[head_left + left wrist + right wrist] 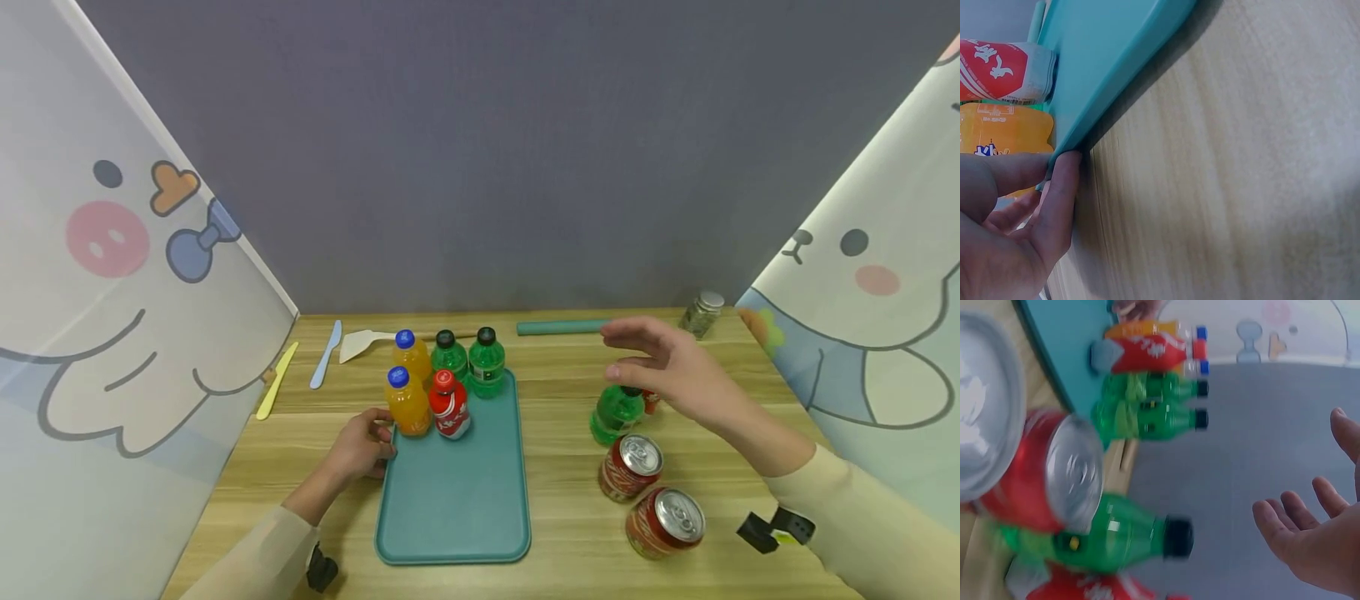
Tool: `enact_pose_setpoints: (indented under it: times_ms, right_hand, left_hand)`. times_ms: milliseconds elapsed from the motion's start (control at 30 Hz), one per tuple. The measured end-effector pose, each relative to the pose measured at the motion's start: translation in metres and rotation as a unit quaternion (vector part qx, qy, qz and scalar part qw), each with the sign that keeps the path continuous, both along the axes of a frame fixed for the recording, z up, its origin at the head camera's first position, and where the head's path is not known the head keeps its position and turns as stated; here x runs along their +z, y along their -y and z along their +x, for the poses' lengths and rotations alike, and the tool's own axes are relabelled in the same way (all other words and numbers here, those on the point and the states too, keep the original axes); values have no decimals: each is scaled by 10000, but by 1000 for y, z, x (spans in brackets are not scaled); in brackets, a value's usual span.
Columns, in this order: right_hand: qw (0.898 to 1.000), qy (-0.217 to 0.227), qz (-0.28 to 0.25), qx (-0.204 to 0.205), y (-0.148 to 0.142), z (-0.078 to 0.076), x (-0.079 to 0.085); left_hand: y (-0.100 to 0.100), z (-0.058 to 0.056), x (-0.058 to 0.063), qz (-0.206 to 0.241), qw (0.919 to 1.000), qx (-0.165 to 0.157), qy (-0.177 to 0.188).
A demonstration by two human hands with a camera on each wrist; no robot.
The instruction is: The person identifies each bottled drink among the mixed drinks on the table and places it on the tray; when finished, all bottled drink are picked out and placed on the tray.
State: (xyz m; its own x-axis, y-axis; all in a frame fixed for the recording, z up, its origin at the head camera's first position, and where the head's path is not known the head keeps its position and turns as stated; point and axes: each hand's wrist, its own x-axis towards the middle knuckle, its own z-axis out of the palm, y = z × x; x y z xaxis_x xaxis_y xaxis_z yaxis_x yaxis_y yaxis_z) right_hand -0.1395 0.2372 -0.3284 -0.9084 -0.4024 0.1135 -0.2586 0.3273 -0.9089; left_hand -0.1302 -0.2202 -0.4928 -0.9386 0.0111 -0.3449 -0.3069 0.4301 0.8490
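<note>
My left hand pinches the left rim of a teal tray; in the left wrist view the thumb and finger meet at the rim. On the tray's far part stand two orange drink bottles with blue caps, a red-labelled bottle and two green bottles with black caps. My right hand hovers, fingers apart and holding nothing, over another green bottle on the table. A red bottle beside that one is mostly hidden by the hand and green bottle in the head view.
Two red cans stand right of the tray, nearer me. A glass jar is at the back right. A teal stick, a white spatula, a blue knife and a yellow knife lie toward the back wall.
</note>
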Motion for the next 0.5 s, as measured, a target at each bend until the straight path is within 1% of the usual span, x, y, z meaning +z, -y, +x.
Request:
enact_pose_setpoints:
  times_ms: [67,200,300,400,500]
  right_hand:
    - [9995,-133,124,-255,-11,1,-1]
    - [9962,-252,342,-754,-30,3,-7]
    - [9937,-301,432,-993,-42,3,-15]
    - [9911,-402,542,-1145,-54,4,-24]
    - [9886,-481,611,-1293,-63,4,-33]
  left_hand:
    - [0,0,0,42,10000,11,18]
    - [0,-1,-1,73,10000,40,27]
    - [0,-2,-2,54,9999,80,40]
    - [0,-2,-2,30,9999,95,67]
    - [1,-2,-1,0,10000,46,51]
